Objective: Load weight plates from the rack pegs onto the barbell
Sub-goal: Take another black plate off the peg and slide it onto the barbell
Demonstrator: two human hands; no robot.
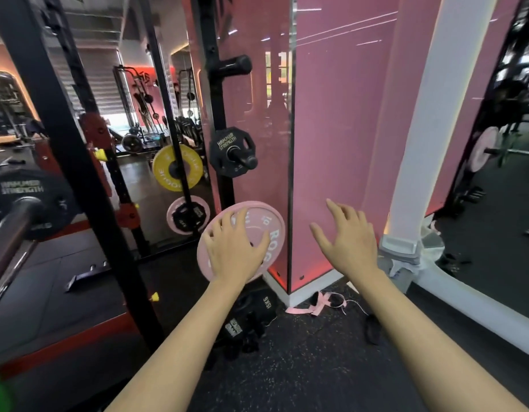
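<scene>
Barbell: the barbell (10, 230) comes in from the left edge of the view, its sleeve end pointing toward the camera; a black plate (31, 200) lettered in white already sits on it.
Rack front post: a black rack upright (79, 173) slants across the left of the view, standing on the platform's red edge (64, 349).
Mirror: behind the rack, a mirror panel (156, 114) shows a yellow plate and a pink one in reflection.
Rack rear post: a second black upright (218, 114) stands against the pink wall (346, 114). Its upper peg (235, 66) is bare; the middle peg carries a small black plate (230, 151) with many flat sides.
Pink plate: the pink plate (266, 233) is low on that rear post, under the small black plate, its face tilted toward the camera; the peg under it is hidden.
Left hand: the left hand (235, 251) lies spread on the pink plate's face, fingers splayed and bent slightly, fingertips pressing its surface; it is not wrapped round the rim.
Floor plate: a black plate marked 15 KG (257, 310) lies on the rubber floor (302, 367) beneath the left forearm.
Right hand: the right hand (346, 242) hangs in the air just beside the pink plate's right edge, fingers straight and fanned, holding nothing and touching nothing.
Strap: a pink strap (316, 304) lies on the floor at the wall's corner.
Pillar: a white pillar (421, 129) rises at the right.
</scene>
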